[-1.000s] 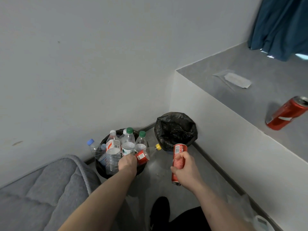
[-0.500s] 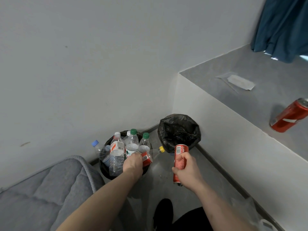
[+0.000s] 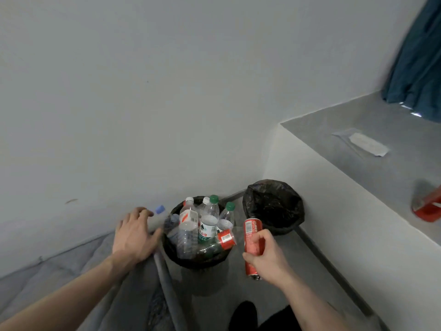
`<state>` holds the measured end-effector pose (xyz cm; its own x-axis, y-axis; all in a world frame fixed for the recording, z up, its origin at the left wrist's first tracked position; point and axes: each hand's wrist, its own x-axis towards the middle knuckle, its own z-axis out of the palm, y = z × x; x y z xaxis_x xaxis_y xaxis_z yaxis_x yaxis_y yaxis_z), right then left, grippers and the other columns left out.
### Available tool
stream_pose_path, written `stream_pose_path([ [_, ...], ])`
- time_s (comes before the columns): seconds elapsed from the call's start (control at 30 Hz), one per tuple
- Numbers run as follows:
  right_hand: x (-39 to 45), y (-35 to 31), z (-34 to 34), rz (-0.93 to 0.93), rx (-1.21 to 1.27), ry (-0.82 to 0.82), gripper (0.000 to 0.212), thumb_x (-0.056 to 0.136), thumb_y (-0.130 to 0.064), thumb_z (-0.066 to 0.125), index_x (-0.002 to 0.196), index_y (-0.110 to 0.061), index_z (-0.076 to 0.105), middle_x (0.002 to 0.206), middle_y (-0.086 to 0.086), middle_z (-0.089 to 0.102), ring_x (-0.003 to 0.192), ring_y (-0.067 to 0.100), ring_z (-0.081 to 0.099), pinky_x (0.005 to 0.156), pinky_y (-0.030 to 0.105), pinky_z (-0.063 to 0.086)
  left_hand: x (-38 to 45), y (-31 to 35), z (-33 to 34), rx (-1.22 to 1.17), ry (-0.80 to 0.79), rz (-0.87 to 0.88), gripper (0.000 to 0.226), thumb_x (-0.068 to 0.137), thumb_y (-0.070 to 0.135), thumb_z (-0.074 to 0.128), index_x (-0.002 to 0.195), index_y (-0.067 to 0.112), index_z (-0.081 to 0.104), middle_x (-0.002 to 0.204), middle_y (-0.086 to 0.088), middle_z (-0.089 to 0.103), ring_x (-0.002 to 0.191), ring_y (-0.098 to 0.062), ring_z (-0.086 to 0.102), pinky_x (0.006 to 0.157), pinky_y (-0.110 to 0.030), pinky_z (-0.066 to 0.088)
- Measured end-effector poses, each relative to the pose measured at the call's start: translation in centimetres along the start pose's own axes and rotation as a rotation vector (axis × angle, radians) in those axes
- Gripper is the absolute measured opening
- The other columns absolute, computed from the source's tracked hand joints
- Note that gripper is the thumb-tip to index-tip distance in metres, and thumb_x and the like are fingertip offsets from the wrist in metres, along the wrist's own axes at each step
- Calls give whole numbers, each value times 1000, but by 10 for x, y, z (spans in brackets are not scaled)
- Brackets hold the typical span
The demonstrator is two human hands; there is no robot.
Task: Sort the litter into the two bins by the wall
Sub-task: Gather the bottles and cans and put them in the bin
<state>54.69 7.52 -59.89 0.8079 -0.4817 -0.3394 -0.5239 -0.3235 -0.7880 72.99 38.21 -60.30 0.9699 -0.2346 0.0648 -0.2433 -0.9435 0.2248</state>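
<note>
Nearest, the right hand (image 3: 267,256) grasps a red can (image 3: 252,244) upright, short of the far-right black-lined bin (image 3: 274,206). The left hand (image 3: 134,232), fingers spread and holding nothing, hovers left of the bottle-crammed bin (image 3: 181,256). A loose toss could clip the rim; the overfull bottles (image 3: 202,223) could spill.

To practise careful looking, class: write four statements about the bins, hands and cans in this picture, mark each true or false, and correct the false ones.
1. The right hand grips a red can. True.
2. The left hand holds a bottle. False: it is open, reaching toward the blue-capped bottle beside the bin.
3. The left bin is filled with plastic bottles. True.
4. The right bin is packed with bottles. False: only its black liner shows; no bottles are visible.
</note>
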Motion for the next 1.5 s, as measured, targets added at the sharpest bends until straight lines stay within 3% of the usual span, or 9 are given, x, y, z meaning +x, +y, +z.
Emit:
stream_pose_path([
  [0.13, 8, -21, 19, -35, -41, -22, 43, 74, -23, 81, 92, -26, 42, 114, -5, 64, 82, 11, 63, 48, 15, 45, -8, -21, 8, -62, 92, -93, 51, 78, 62, 48, 114, 28, 61, 120, 3, 62, 112, -26, 58, 101, -43, 40],
  [0.27, 25, -52, 49, -70, -82, -24, 47, 69, -36, 82, 90, -33, 41, 101, -11, 66, 83, 6, 65, 65, 26, 53, -8, -23, 14, -95, 124, -75, 32, 79, 54, 51, 102, 32, 59, 103, 7, 65, 102, -23, 59, 95, -39, 40],
  [0.4, 45, -88, 87, -90, -83, 4, 45, 73, -37, 80, 97, -34, 43, 102, -16, 60, 87, 2, 61, 66, 21, 45, -6, -26, 18, -102, 124, -84, 25, 79, 51, 55, 95, 32, 57, 95, 7, 66, 95, -23, 59, 90, -39, 41],
  [0.57, 72, -110, 135, -82, -126, 69, 45, 78, -32, 81, 99, -32, 41, 111, -8, 57, 101, 17, 61, 71, 21, 45, -3, -28, 22, -110, 104, -91, 22, 79, 50, 53, 92, 33, 55, 93, 10, 64, 93, -20, 57, 91, -37, 40],
  [0.7, 86, -105, 161, -140, -262, 192, 43, 79, -34, 81, 100, -27, 44, 119, -5, 52, 114, 17, 54, 99, 34, 49, -2, -29, 24, -103, 86, -91, 21, 79, 50, 56, 91, 33, 55, 92, 9, 63, 93, -20, 56, 90, -38, 40],
  [0.77, 90, -99, 168, -144, -312, 223, 43, 80, -37, 79, 105, -25, 47, 125, -1, 50, 118, 21, 52, 104, 36, 46, -2, -29, 24, -99, 83, -88, 22, 80, 51, 55, 92, 33, 55, 93, 10, 62, 93, -20, 56, 91, -38, 39],
  [1.0, 96, -92, 182, -219, -411, 276, 45, 80, -46, 79, 106, -26, 48, 124, -3, 45, 117, 18, 49, 93, 31, 49, -2, -31, 28, -127, 103, -89, 23, 80, 52, 50, 92, 34, 57, 93, 15, 61, 92, -16, 54, 94, -35, 38],
  [1.23, 93, -88, 180, -255, -394, 279, 52, 76, -50, 81, 107, -28, 45, 123, -6, 46, 114, 16, 51, 94, 34, 54, -1, -31, 28, -130, 105, -88, 22, 79, 53, 50, 90, 34, 55, 93, 15, 61, 93, -17, 54, 95, -36, 38],
  [1.5, 86, -84, 169, -280, -353, 233, 58, 74, -52, 83, 109, -31, 41, 123, -9, 43, 112, 10, 51, 95, 28, 51, -2, -30, 28, -119, 102, -89, 19, 80, 51, 52, 90, 35, 54, 94, 15, 61, 94, -16, 54, 96, -36, 37],
])
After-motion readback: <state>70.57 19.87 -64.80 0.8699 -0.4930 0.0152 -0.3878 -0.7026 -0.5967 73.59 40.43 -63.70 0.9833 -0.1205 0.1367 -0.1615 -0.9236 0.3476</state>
